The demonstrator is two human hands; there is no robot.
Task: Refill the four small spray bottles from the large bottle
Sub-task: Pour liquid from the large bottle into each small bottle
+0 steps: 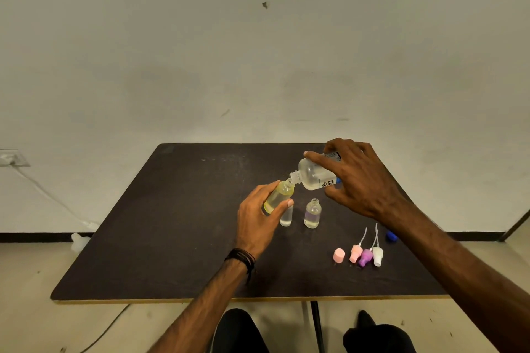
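Left hand (pixel 258 221) fingers grip yellow bottle (pixel 279 195) (tilted) under large bottle (pixel 314 173).

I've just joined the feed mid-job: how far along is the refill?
Done: spray tops are off and lying on the table; the purple-tinted bottle holds some liquid. In hand: right hand tips the large bottle into the yellow bottle, held by the left hand. Left: remaining bottles, then recapping. Only three small bottles are visible.
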